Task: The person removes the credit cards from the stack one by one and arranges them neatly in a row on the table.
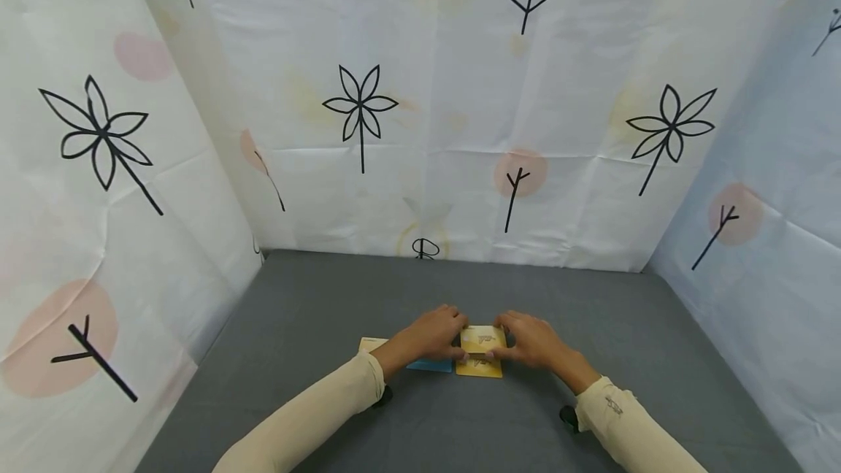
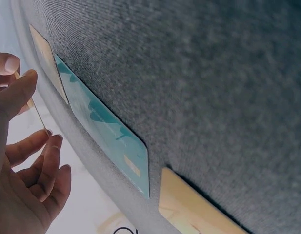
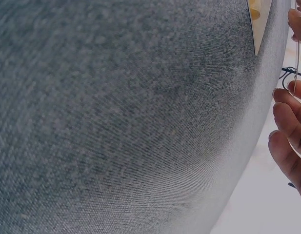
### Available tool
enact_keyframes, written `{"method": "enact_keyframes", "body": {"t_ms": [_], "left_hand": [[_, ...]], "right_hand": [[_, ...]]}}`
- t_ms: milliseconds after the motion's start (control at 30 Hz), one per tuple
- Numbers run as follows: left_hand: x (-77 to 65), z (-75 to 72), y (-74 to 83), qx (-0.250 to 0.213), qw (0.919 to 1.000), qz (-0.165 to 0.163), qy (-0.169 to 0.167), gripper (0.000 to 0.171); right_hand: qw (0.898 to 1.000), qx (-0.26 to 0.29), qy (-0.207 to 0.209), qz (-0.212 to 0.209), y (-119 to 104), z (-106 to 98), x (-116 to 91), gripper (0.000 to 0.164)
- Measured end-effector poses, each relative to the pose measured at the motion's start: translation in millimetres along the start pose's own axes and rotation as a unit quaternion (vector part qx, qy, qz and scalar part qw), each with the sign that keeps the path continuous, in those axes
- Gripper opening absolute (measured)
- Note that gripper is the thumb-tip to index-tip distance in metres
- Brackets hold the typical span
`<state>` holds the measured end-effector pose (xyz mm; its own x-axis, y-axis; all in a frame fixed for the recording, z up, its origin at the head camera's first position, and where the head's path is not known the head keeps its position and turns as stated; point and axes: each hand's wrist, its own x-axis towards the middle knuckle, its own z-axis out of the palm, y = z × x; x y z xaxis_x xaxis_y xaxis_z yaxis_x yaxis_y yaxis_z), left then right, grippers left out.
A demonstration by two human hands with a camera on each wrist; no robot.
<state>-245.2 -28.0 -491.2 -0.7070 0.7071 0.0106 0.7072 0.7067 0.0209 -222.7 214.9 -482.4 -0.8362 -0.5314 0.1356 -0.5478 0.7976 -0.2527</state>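
Observation:
A yellow card (image 1: 482, 337) is held above the cloth by its two side edges. My left hand (image 1: 436, 333) pinches its left edge between thumb and fingers, and my right hand (image 1: 534, 340) pinches the right edge. Seen nearly edge-on in the left wrist view, the held card (image 2: 39, 114) is clear of the surface. Just below it in the head view lies another yellow card (image 1: 478, 368). A blue card (image 1: 430, 366) lies left of that one, partly covered by my left hand and arm. Farther left, a pale yellow card (image 1: 371, 344) shows behind my left forearm.
Grey cloth (image 1: 558, 414) covers the table. White patterned sheets (image 1: 427, 188) stand up at the back and both sides. Dark wrist devices (image 1: 569, 418) sit at my cream sleeves (image 1: 315, 414).

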Motion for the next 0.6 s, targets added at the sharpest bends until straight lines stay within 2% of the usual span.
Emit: {"method": "enact_keyframes", "body": {"t_ms": [600], "left_hand": [[0.4, 0.3, 7.6, 0.003, 0.9998, 0.019, 0.011, 0.056]], "right_hand": [[1.000, -0.008, 0.003, 0.015, 1.5, -1.8, -8.1, 0.047]]}}
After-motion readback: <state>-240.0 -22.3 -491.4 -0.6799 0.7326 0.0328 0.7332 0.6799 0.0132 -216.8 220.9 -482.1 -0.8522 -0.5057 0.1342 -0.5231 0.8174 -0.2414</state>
